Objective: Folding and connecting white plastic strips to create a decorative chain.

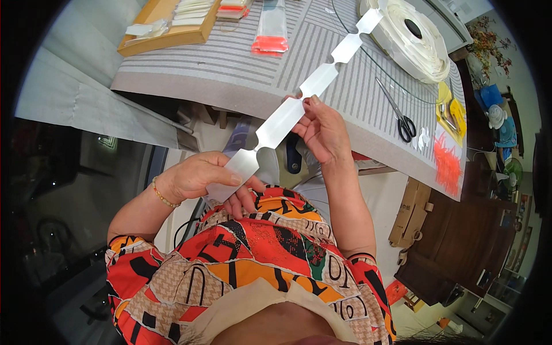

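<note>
A long white strip (280, 125), notched at intervals into joined segments, stretches from my lap up to a large white roll (402, 43) at the table's far right. My left hand (210, 178) grips the strip's near end, thumb on top and fingers beneath. Farther along, my right hand (322, 129) pinches the strip's edge between thumb and fingers, close to one of the notches. Between the hands the strip runs slanted and fairly taut, over the table's front edge.
On the striped tablecloth (230, 75) lie black-handled scissors (398, 112), a yellow packet (451, 115) and orange-red strands (447, 164). A wooden tray (167, 43) with white bundles stands far left, near clear sleeves with red ends (270, 34). A thin green cord (382, 66) curves past the roll.
</note>
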{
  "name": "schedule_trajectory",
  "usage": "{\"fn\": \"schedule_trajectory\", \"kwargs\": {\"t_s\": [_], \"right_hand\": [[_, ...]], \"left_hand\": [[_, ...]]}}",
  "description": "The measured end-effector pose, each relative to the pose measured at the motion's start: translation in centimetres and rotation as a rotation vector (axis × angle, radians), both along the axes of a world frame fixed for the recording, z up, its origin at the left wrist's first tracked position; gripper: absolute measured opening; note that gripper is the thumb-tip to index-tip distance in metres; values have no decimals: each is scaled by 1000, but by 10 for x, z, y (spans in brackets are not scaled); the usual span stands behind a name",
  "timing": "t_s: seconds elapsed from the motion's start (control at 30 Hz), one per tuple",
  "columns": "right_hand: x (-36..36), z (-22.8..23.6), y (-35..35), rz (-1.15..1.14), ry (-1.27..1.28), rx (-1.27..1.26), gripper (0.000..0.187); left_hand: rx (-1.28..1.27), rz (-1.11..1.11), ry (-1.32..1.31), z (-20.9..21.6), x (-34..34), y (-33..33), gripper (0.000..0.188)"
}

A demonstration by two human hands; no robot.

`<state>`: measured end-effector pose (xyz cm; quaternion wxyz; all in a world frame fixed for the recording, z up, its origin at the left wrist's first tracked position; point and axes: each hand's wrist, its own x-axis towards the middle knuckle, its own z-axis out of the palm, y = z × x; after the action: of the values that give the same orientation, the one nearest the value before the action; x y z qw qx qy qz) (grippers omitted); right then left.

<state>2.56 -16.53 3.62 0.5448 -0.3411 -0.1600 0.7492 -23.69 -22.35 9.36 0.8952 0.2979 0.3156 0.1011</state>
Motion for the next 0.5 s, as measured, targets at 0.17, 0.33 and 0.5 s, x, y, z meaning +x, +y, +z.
{"fn": "schedule_trajectory", "kwargs": {"t_s": [0.17,0.33,0.5], "right_hand": [[0,-2,5,-72,-96,29,25],[20,-3,-5,-98,-214,89,22],[29,-5,-24,-38,-288,34,23]], "left_hand": [[59,-39,109,-9,-15,-5,38],[100,-5,259,-51,-17,-2,38],[93,21,267,-74,-14,-3,37]]}}
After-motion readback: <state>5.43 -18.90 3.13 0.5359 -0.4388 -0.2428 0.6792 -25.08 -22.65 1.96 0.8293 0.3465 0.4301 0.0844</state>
